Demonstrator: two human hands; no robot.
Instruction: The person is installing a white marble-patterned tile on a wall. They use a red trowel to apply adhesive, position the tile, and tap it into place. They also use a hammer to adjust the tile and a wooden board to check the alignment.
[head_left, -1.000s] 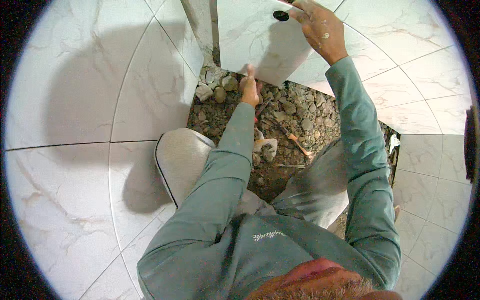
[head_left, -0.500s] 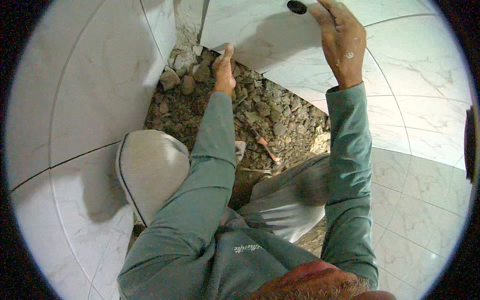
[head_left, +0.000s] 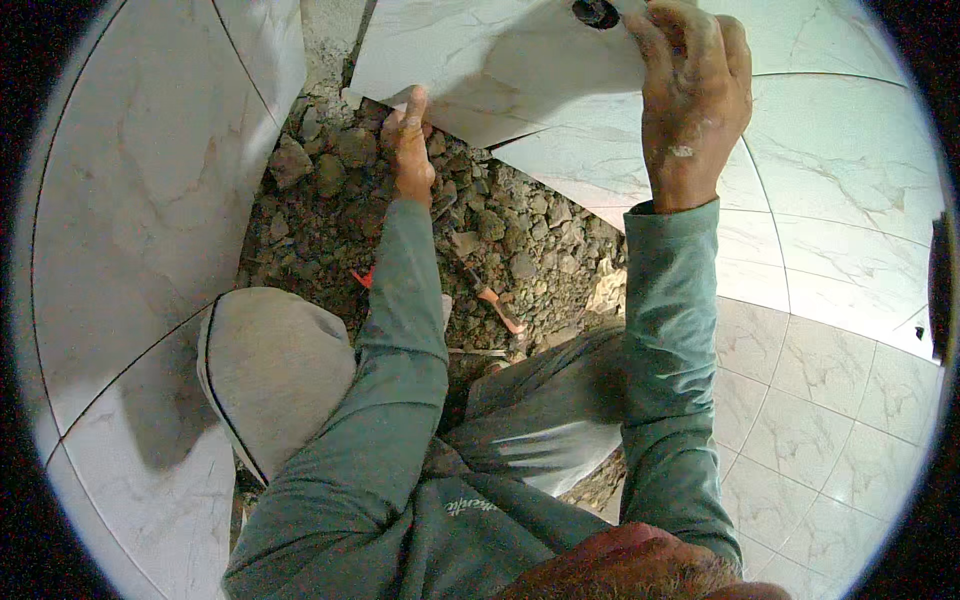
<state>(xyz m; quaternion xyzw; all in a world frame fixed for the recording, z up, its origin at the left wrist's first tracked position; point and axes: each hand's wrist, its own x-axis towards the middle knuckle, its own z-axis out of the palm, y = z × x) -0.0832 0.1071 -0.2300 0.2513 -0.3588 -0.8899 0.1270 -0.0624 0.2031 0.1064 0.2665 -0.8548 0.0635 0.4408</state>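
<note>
My left hand (head_left: 408,150) is at the near left edge of a large white marbled tile (head_left: 450,65). Its thumb lies over the edge and the fingers go under it. My right hand (head_left: 697,105) is at the tile's right side, fingers bent and pressed near a round dark hole (head_left: 596,13); the fingertips are partly hidden. The tile leans at an angle over a neighbouring white tile (head_left: 580,170), with a narrow dark gap showing between their edges.
Loose stones and rubble (head_left: 525,225) fill the space below the tile. An orange-handled tool (head_left: 500,308) lies on them, and something red (head_left: 362,278) peeks out beside my left forearm. Large marbled tiles (head_left: 150,180) stand on the left; smaller floor tiles (head_left: 800,410) spread at the right.
The view has shifted, so the rubble and left tiles sit farther left. My right hand has moved right relative to the surroundings, its fingers more bent. The red thing has come into view.
</note>
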